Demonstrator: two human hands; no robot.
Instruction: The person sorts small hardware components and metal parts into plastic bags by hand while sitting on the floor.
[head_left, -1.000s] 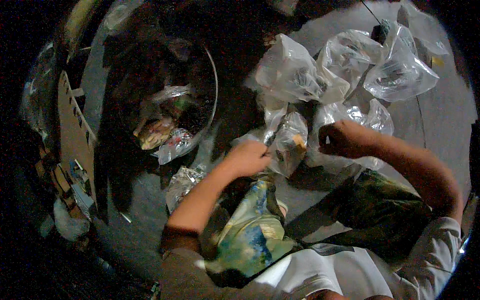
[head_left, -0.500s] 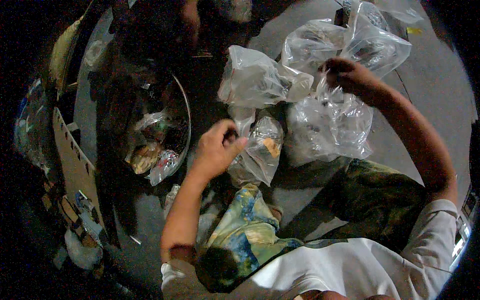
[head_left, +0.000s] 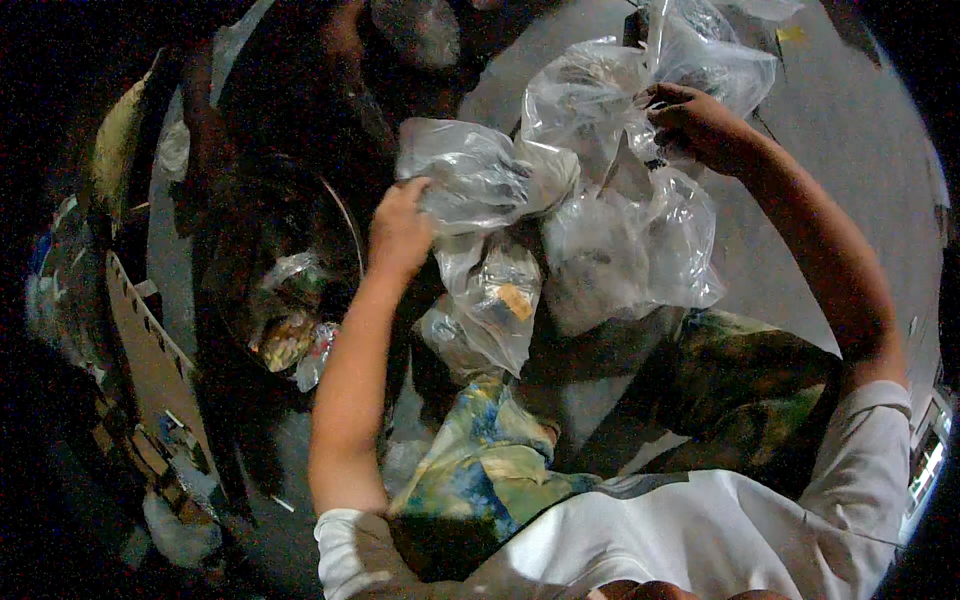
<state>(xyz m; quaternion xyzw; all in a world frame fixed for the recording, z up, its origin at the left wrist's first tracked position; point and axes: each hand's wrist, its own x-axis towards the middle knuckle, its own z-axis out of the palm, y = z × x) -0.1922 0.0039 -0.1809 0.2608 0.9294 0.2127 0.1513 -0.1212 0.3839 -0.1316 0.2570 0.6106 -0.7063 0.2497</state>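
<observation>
My left hand (head_left: 400, 225) grips the top of a clear plastic bag (head_left: 490, 305) that hangs down with small items inside. My right hand (head_left: 695, 120) is closed on the neck of another clear plastic bag (head_left: 630, 250), a larger one lifted over my lap. More clear bags (head_left: 580, 95) are bunched between and behind the two hands. My knees in patterned trousers (head_left: 740, 390) sit below the bags.
A round metal-rimmed bowl (head_left: 345, 215) at the left holds wrapped items and a small packet (head_left: 290, 340). A cardboard piece (head_left: 140, 350) stands at the far left. Grey floor (head_left: 830, 150) spreads to the right. The left side is dark.
Both hands have risen and moved away from me, lifting the bags off the floor. The bags now hang higher in front of my lap.
</observation>
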